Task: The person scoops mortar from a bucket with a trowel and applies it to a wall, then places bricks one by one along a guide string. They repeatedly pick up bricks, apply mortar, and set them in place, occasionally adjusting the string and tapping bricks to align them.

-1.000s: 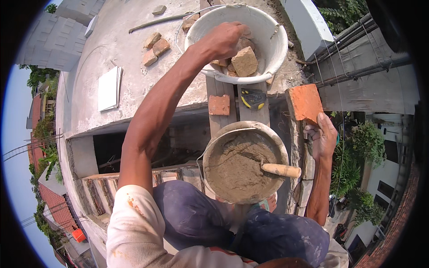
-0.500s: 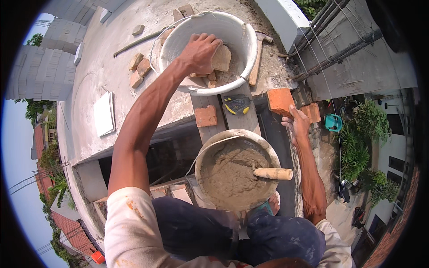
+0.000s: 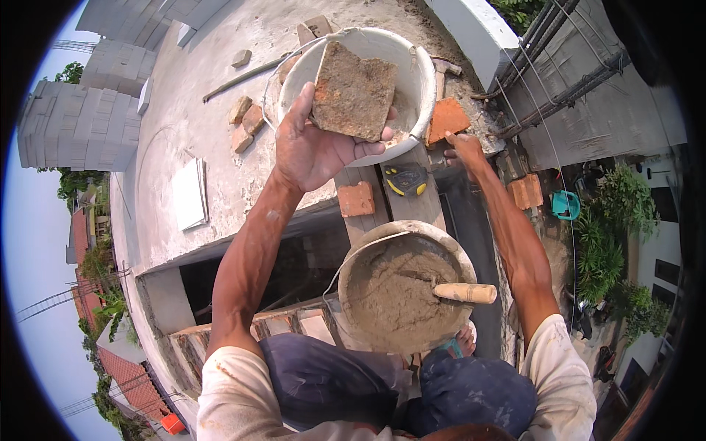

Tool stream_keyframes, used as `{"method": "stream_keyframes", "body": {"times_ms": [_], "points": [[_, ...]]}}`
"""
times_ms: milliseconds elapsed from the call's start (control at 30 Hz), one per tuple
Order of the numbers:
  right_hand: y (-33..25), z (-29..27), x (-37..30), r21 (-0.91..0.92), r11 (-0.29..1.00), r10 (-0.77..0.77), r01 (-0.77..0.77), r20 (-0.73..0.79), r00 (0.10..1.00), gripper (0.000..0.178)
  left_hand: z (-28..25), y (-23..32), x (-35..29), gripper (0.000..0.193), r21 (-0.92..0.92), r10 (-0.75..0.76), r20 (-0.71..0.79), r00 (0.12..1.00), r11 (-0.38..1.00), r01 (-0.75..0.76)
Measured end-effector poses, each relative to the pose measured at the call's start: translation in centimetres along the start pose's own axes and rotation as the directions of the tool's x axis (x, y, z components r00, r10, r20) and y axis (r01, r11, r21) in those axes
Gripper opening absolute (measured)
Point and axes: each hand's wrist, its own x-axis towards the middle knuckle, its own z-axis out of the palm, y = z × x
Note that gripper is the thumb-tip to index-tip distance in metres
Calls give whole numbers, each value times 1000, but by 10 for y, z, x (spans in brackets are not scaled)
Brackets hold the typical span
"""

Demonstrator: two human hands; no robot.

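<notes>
The chunk (image 3: 356, 92), rough and grey-brown with orange patches, is clamped in the left hand (image 3: 321, 157) over the bucket (image 3: 422, 82), hiding much of its inside. Apart from it, the right hand (image 3: 465, 152) grips an orange brick (image 3: 447, 119), underside hidden. Mortar (image 3: 386, 312) covers most of the trowel (image 3: 465, 293) blade.

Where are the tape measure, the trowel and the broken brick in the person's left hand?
Tape measure (image 3: 407, 181): head view, middle of its casing.
Trowel (image 3: 465, 293): head view, on its wooden handle.
Broken brick (image 3: 355, 92): head view, middle of its rough face.
</notes>
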Motion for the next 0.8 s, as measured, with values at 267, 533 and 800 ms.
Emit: {"method": "stream_keyframes", "body": {"times_ms": [267, 533, 800], "points": [[-33, -15, -114, 109, 939, -313, 326, -118, 942, 58, 43, -38, 10, 86, 102, -148, 16, 989, 984, 146], [-36, -52, -262, 534, 813, -303, 233, 47, 952, 65, 76, -126, 63, 72, 295, -472, -73, 879, 831, 471], [33, -126, -230, 299, 939, -61, 169, -338, 939, 67, 39, -253, 168, 38, 409, -592, -256, 764, 650, 640]]}}
